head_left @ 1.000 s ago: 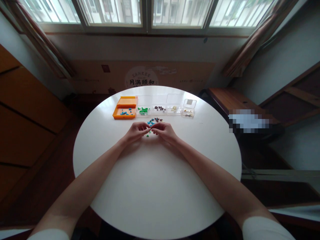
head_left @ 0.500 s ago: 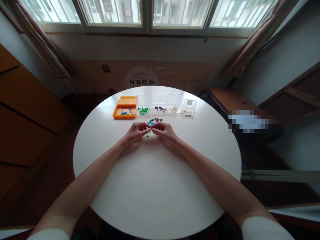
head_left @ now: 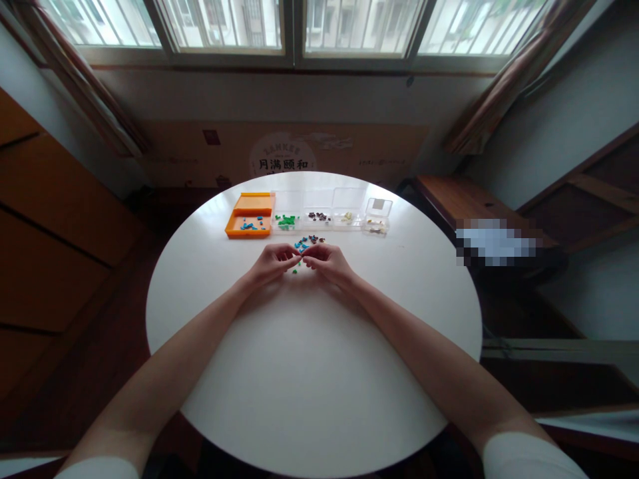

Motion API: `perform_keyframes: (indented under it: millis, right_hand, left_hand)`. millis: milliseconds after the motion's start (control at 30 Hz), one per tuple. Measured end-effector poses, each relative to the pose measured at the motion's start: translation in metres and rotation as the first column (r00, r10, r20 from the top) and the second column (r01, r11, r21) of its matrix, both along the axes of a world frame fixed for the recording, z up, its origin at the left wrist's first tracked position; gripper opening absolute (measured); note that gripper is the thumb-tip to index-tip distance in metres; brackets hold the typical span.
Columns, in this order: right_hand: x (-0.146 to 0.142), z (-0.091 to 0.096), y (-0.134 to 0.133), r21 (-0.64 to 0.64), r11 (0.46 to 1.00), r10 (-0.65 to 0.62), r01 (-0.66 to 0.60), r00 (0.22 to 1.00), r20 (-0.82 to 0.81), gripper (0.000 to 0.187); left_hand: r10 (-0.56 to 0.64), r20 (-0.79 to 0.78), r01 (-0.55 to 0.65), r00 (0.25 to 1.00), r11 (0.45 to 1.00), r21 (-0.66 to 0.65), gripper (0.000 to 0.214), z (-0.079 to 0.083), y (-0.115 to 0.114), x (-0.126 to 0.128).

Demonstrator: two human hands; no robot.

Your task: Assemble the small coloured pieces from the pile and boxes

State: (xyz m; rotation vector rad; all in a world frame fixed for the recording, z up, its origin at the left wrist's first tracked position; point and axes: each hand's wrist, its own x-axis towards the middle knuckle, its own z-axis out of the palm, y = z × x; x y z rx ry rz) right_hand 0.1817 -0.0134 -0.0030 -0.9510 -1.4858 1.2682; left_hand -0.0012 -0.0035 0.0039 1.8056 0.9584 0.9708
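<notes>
Though I compare this view with the last second of frames, I find almost nothing changed: the left hand and the right hand keep the same place near the middle of the frame, tips together. I judge from this that the work is in a fine, steady stretch left to the fingers alone. Each grip looks nearly closed, thumb close to forefinger; a dark speck shows where they meet, but I cannot tell whether either has hold of a piece. Just above the hands in the frame lie loose blue pieces and brown pieces, with a green piece just below.

The table is white and rounded, filling the lower centre. Toward its far edge I see an open orange case with blue bits, then a clear tray and, at its right end, a small clear box.

Across the top of the frame runs a window, with a printed panel beneath. Wooden doors occupy the left edge; a wooden desk stands right of centre.
</notes>
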Motion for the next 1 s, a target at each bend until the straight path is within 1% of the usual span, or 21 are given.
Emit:
perform_keyframes:
  millis: [333,500,600,667,700,767,800,900,1000]
  right_hand:
    - [0.001,-0.003,0.002,0.008,1.0,0.007,-0.007,1.0,-0.007,0.023]
    - [-0.001,0.0,0.001,-0.007,1.0,0.0,0.0,1.0,0.0,0.026]
    - [0.004,0.003,0.003,-0.003,1.0,-0.015,0.015,1.0,0.012,0.027]
    - [0.011,0.003,0.009,0.02,0.996,-0.086,0.086,0.995,0.04,0.025]
    - [0.017,0.002,0.013,0.043,0.988,-0.154,0.151,0.986,0.072,0.023]
    - [0.028,-0.001,0.024,0.1,0.944,-0.325,0.313,0.936,0.136,0.02]
    - [0.032,-0.003,0.031,0.115,0.928,-0.371,0.355,0.911,0.178,0.018]
    - [0.039,-0.001,0.053,0.129,0.907,-0.421,0.401,0.85,0.317,0.015]
    - [0.033,0.015,0.079,0.193,0.893,-0.45,0.407,0.781,0.433,0.011]
  left_hand:
    - [0.0,-0.013,0.0,1.0,1.0,0.008,0.03,0.0,0.0,0.0]
    - [-0.002,-0.005,0.002,1.0,1.0,0.008,0.03,-0.002,0.002,-0.001]
    - [0.002,0.013,-0.002,1.0,1.0,-0.013,0.031,-0.002,0.002,-0.001]
    - [0.007,0.015,-0.007,1.0,0.999,-0.04,0.033,-0.003,0.003,-0.001]
    - [0.014,0.015,-0.014,1.0,0.999,-0.052,0.034,-0.004,0.003,0.0]
    - [0.032,0.014,-0.031,0.999,0.997,-0.069,0.035,-0.005,0.004,0.0]
    - [0.041,0.012,-0.04,0.999,0.997,-0.072,0.035,-0.006,0.005,0.001]
    - [0.05,0.008,-0.049,0.999,0.996,-0.07,0.035,-0.007,0.006,0.002]
    - [0.056,0.006,-0.055,0.998,0.996,-0.073,0.036,-0.008,0.007,0.002]
